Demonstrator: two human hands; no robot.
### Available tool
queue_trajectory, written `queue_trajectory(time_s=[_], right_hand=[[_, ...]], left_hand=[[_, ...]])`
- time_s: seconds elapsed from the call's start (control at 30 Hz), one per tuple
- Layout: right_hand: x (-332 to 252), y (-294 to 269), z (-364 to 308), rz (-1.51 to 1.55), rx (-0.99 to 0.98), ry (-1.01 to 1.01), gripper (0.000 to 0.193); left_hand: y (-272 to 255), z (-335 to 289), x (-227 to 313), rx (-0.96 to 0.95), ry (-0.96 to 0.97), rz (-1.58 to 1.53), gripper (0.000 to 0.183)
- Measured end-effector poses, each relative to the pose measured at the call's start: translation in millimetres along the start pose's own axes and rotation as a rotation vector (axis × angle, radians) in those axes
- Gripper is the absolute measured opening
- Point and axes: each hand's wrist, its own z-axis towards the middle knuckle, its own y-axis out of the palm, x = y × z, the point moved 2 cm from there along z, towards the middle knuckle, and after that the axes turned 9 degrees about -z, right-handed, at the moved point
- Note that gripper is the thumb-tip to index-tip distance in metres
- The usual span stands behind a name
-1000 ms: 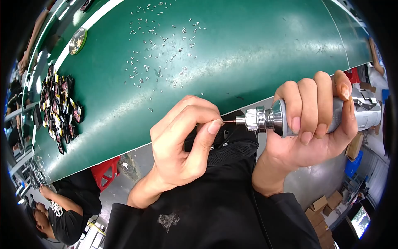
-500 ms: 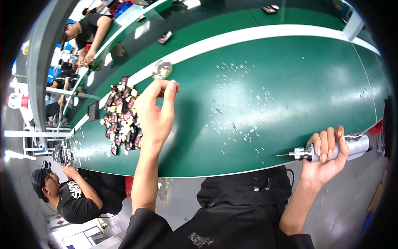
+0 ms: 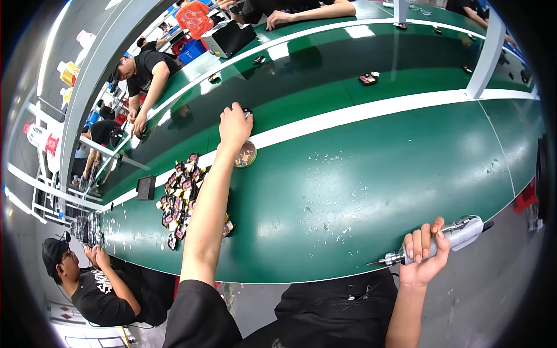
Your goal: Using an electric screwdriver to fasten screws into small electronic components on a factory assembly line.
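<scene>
My left hand (image 3: 235, 129) is stretched out over the far belt, its fingers closed around the edge of a small dark part (image 3: 248, 112), which they mostly hide. Below that wrist a round shallow dish (image 3: 245, 154) with small pieces in it sits by the white rail. A heap of small black-and-pink parts (image 3: 184, 194) with white and yellow bits lies left of my forearm, which covers some of it. At the near right edge of the bench, my right hand (image 3: 426, 249) grips a silver-grey electric screwdriver (image 3: 458, 235), its thin bit pointing left.
Tiny white slivers (image 3: 331, 200) are scattered over the green bench (image 3: 272, 232). A black tray (image 3: 146, 188) stands beyond the heap. The white rail (image 3: 325, 120) divides bench from belt, where another dark part (image 3: 368, 78) lies. Co-workers sit at the left and across; a post (image 3: 486, 58) rises at the right.
The view has tilted up toward the belt. My left hand has moved from near the dish to beyond the rail, onto the dark part there. My right hand still holds the electric screwdriver.
</scene>
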Motion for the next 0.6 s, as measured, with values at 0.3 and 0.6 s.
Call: queue_trajectory(time_s=[0.3, 0.6], right_hand=[[-0.2, -1.7, 4.6, 0.008, -0.059, 0.078, 0.008], [-6.9, -5.1, -4.8, 0.026, -0.061, 0.100, 0.010]], left_hand=[[-25.1, -38.8, 64.3, -0.032, 0.477, -0.236, 0.029], [-63.3, -213.2, 230.8, -0.542, 0.989, -0.743, 0.046]])
